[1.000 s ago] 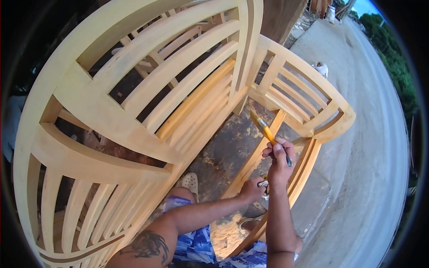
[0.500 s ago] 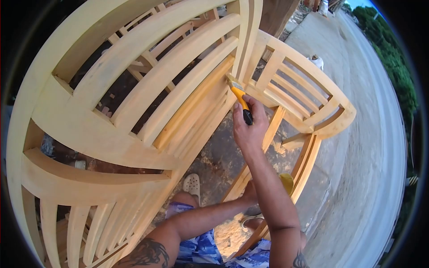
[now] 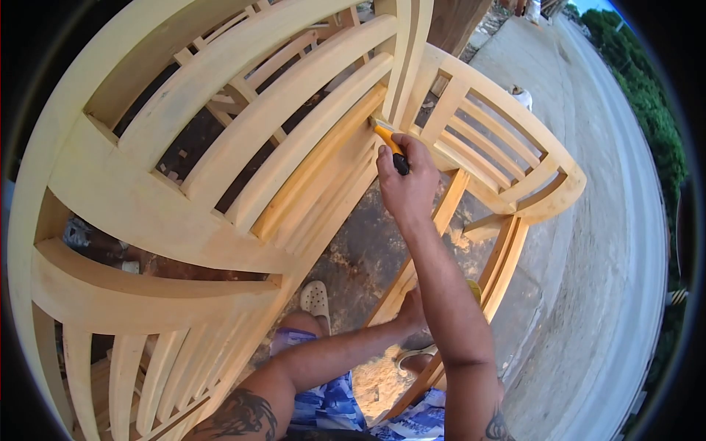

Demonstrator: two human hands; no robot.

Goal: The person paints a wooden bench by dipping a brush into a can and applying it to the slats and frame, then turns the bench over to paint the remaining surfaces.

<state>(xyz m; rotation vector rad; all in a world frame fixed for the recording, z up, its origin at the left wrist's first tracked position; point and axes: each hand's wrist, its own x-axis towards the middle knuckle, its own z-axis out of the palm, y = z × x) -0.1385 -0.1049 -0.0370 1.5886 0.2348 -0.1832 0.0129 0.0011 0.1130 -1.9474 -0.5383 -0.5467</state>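
My right hand (image 3: 409, 176) is closed around a paintbrush (image 3: 388, 138) with a yellow and black handle. The bristles touch the wooden bench (image 3: 165, 213) near the far end of a back slat (image 3: 323, 162), which looks darker and more yellow than its neighbours. Lower down, my left hand (image 3: 413, 307) is partly covered by my right forearm, and its fingers are hidden. Just beyond that forearm shows a bit of a yellow object (image 3: 475, 289); whether my left hand holds it is not visible.
The bench's slatted armrest (image 3: 507, 140) stands at the far end, with seat rails (image 3: 507, 264) running from it toward me. My feet, in light clogs (image 3: 315, 300), are on the stained floor between the rails. A paved road (image 3: 610, 220) runs along the right.
My right hand and the paintbrush have moved slightly up and left, toward the slat's far end. Less of the yellow object shows beside my forearm.
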